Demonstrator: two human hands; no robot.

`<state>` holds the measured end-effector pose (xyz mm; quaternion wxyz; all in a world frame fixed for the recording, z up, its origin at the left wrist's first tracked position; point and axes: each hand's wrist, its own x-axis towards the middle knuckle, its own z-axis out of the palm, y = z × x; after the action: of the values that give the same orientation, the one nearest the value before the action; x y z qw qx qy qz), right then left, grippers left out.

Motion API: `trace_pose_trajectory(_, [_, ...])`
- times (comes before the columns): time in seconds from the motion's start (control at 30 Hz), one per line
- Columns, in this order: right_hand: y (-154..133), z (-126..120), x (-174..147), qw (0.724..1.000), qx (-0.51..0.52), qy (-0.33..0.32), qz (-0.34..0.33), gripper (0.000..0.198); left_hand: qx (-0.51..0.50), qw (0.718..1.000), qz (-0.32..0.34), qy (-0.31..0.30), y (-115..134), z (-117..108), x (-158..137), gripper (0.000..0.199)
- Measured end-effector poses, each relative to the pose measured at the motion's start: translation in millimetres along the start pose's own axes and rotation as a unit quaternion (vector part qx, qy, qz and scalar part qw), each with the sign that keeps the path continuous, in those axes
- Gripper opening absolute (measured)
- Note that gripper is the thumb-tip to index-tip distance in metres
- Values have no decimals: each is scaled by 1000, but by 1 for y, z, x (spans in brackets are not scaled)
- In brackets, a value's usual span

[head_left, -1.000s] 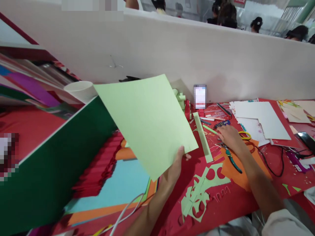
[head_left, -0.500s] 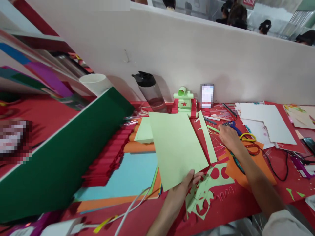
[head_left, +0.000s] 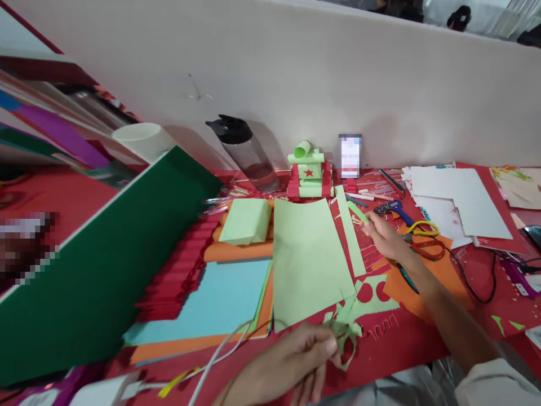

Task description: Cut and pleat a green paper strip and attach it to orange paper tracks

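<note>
A pale green paper sheet [head_left: 310,265] lies flat on the table between my hands. My left hand [head_left: 296,358] is just below its lower edge, off the sheet, with loosely bent fingers and nothing visible in them. Its fingertips are beside cut green paper scraps [head_left: 349,324]. To the right of the sheet, my right hand [head_left: 386,237] pinches one end of a slim bright green stick [head_left: 357,211], whose exact kind I cannot make out. A narrow green paper strip [head_left: 350,237] lies between the sheet and this hand.
A green paper model [head_left: 310,172] with a red star stands at the back, between a bottle [head_left: 251,158] and a phone [head_left: 350,157]. A blue glue gun [head_left: 399,211], scissors [head_left: 426,248] and orange paper [head_left: 431,282] lie right. A green board [head_left: 105,270] leans left; a green block [head_left: 245,221] sits on orange rolls.
My left hand has let go of the green sheet, which now lies flat, and has moved down towards me. My right hand has shifted slightly left and now grips the green stick.
</note>
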<state>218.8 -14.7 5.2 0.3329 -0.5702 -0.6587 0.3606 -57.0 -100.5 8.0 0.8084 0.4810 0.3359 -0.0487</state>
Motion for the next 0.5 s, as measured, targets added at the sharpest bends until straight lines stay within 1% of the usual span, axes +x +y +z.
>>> trace_pose_trajectory(0.07, [-3,7,6,997,74,5,-2,24,74,992,45,86,24,1,0,52])
trace_pose_trajectory(0.1, [-5,12,9,994,108,5,-5,24,131,978,77,144,37,0,2,49])
trace_pose_trajectory(0.13, [-5,16,12,990,143,4,-10,25,196,953,110,202,49,-3,6,45])
trace_pose_trajectory(0.17, [-6,22,16,984,180,0,-12,27,256,921,137,260,60,-6,12,40])
trace_pose_trajectory(0.23, [-6,32,22,966,258,-6,-10,32,351,850,154,362,74,-17,28,32])
trace_pose_trajectory(0.27, [-6,38,24,957,289,1,-6,34,383,814,160,406,78,-23,37,32])
trace_pose_trajectory(0.3, [-5,44,26,951,310,13,-1,35,403,788,173,432,81,-29,47,33])
trace_pose_trajectory(0.37, [-5,54,27,943,330,52,16,36,427,766,207,434,82,-39,66,33])
trace_pose_trajectory(0.43, [-4,63,27,942,325,78,29,35,455,744,229,432,81,-47,81,35])
trace_pose_trajectory(0.5, [-4,71,27,945,311,93,29,34,480,715,221,457,79,-52,91,33])
